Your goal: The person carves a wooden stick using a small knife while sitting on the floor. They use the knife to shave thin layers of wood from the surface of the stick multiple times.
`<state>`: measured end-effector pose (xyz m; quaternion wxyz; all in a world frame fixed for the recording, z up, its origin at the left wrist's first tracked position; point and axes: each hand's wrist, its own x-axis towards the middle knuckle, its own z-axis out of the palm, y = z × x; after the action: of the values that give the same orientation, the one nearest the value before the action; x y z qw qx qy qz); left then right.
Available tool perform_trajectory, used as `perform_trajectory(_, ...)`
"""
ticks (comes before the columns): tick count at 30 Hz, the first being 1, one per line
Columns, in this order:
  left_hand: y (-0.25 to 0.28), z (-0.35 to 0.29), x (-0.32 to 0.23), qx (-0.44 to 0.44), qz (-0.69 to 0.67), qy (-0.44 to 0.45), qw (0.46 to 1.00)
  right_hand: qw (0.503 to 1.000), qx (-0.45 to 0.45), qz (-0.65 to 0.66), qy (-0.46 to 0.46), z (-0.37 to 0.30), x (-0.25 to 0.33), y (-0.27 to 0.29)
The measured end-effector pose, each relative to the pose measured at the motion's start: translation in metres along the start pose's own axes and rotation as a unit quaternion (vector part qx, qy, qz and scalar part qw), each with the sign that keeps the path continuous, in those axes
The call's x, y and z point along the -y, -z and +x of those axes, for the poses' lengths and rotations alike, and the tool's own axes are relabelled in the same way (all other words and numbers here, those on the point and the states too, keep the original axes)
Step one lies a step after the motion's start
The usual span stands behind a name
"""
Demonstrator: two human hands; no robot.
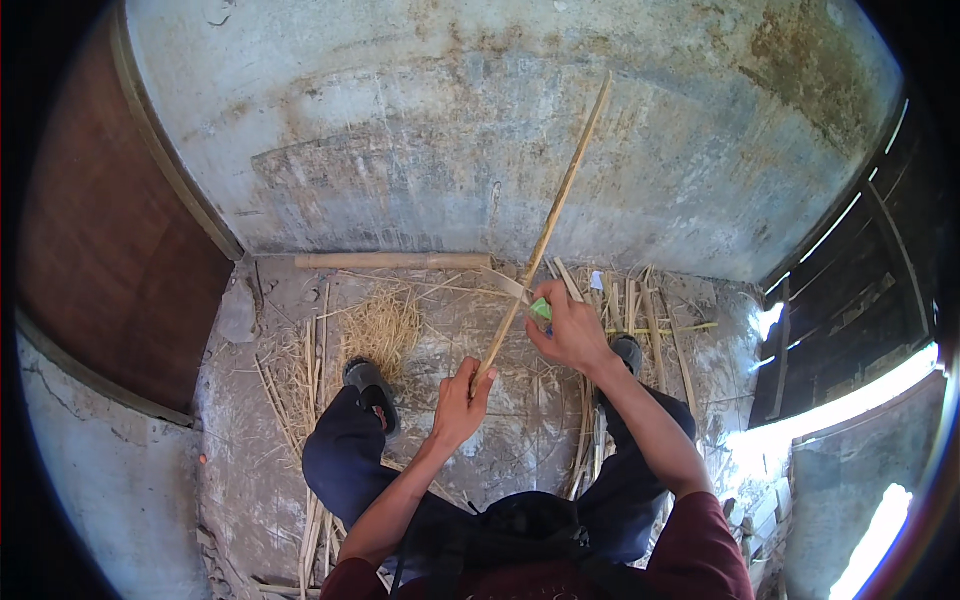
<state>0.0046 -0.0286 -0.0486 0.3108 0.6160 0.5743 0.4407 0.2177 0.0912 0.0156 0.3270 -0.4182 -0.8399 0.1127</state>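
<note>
A long, thin bamboo strip (566,190) slants up and to the right in front of me, its far end over the wall. My left hand (461,407) is closed around its near end. In my right hand (573,328) is a knife (505,284) with a green handle, most of which the fingers hide. The knife's pale blade points left and crosses the strip a little beyond my left hand; whether the edge bites into the wood is too small to tell.
Thin shavings (380,328) lie heaped by my left shoe (371,392). A thick bamboo pole (392,261) rests along the foot of the stained wall (400,160). Several split strips (655,335) are on the floor beyond my right shoe (627,351). A brown door (120,230) stands at left.
</note>
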Motion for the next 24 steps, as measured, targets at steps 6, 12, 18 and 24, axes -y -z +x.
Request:
perform_trajectory(6, -0.009, -0.004, -0.003, 0.010, 0.010, -0.026, 1.000, 0.996, -0.032, -0.061, -0.057, -0.003, -0.022, -0.017)
perform_trajectory(12, -0.017, -0.007, -0.005, 0.019, 0.018, -0.012, 1.000, 0.991, -0.047, -0.121, -0.040, 0.005, -0.040, -0.025)
perform_trajectory(18, -0.017, -0.003, -0.002, 0.016, 0.026, -0.009, 0.999, 0.982, -0.035, -0.175, -0.052, 0.014, -0.050, -0.028)
perform_trajectory(24, -0.012, 0.000, -0.004, 0.017, 0.035, -0.011, 0.999, 0.975, -0.040, -0.204, -0.074, 0.019, -0.052, -0.027)
